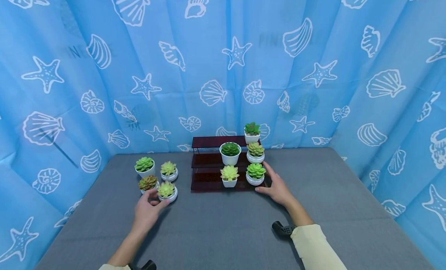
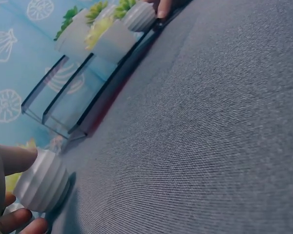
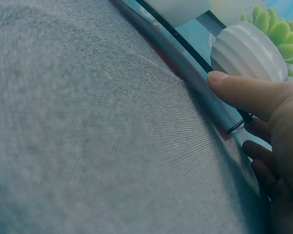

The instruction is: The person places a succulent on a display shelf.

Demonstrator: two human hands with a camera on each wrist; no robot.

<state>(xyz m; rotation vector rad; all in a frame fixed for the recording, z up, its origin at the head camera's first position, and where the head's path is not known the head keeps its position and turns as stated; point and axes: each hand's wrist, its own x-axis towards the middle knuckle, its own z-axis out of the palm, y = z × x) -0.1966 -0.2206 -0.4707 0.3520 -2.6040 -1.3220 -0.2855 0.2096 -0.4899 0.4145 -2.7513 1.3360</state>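
My left hand [image 1: 148,210] grips a small white pot with a pale green succulent [image 1: 166,190], the thumb on its near side. In the left wrist view the ribbed white pot [image 2: 43,181] shows between thumb and fingers. My right hand [image 1: 278,188] holds the right end of the dark red three-tier rack [image 1: 209,177]. In the right wrist view the thumb [image 3: 244,92] lies at the front edge, with fingers curled around the end. Just above that thumb, a bright green succulent in a ribbed pot [image 1: 255,174] stands on the lowest tier.
Beside my left hand stand a reddish succulent [image 1: 148,181], a green one [image 1: 144,164] and a yellow-green one [image 1: 168,169]. On the rack are other potted succulents, a dark green one [image 1: 230,152] among them. A blue shell-print curtain [image 1: 209,68] hangs behind the grey table [image 1: 216,231].
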